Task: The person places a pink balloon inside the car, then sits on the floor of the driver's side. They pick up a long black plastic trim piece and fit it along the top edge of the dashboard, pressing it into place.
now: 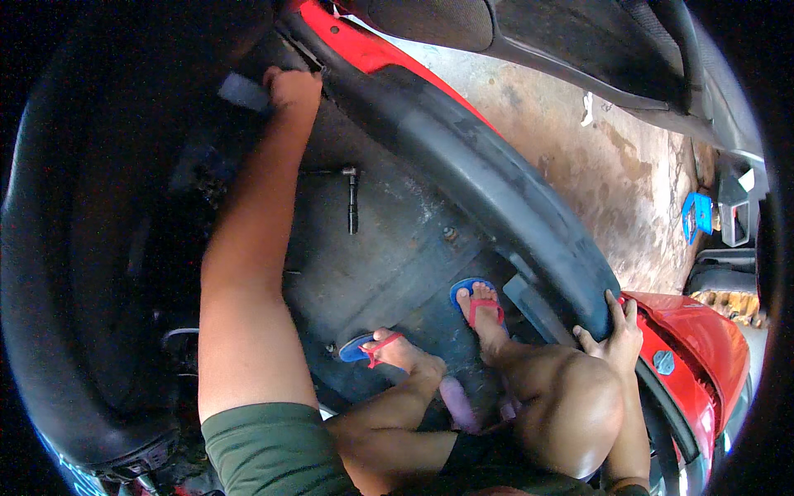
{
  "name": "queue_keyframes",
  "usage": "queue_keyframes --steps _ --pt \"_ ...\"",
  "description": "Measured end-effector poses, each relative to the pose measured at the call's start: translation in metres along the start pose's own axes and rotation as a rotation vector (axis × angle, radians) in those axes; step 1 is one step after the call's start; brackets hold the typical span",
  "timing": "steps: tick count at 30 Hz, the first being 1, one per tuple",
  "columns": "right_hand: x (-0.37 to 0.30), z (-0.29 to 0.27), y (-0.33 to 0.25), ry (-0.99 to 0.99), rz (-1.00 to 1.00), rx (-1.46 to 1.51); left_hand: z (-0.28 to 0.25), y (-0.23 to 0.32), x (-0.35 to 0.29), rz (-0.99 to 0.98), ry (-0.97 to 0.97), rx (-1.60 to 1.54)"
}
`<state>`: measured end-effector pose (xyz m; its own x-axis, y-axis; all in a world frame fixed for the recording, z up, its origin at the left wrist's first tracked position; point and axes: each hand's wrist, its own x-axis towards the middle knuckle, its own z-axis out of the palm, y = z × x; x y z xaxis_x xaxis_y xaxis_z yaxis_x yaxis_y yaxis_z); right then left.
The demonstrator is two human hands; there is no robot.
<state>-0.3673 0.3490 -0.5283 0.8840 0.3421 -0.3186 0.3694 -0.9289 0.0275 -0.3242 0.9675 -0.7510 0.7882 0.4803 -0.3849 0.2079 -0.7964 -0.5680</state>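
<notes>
A long black sill trim [463, 169] runs diagonally along the red car's door opening, from the upper middle down to the right. My left hand [294, 88] is closed beside the trim's far end, its fingers curled; what they hold is hidden. A pale grey flat piece [244, 91] shows just left of that hand, too dark to name. At the near end of the trim, my right hand [616, 337] grips it, thumb on the inner side and fingers over the top. A ratchet wrench with a long socket [352, 201] lies on the dark car floor [372, 264].
My feet in blue and pink flip-flops [357, 348] rest on the car floor. The open door [579, 54] stands at upper right over stained concrete [571, 145]. A blue plastic item [697, 217] and grey bins [734, 211] sit outside. Dark dashboard [74, 273] fills the left.
</notes>
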Motion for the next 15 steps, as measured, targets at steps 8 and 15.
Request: queue_keyframes --steps 8,15 --pt "0.032 0.076 0.011 0.041 -0.011 0.111 0.005 -0.022 -0.043 0.129 0.206 -0.072" --pt "0.051 0.131 0.021 0.077 -0.066 0.151 -0.008 -0.006 -0.056 0.16 0.235 -0.144"
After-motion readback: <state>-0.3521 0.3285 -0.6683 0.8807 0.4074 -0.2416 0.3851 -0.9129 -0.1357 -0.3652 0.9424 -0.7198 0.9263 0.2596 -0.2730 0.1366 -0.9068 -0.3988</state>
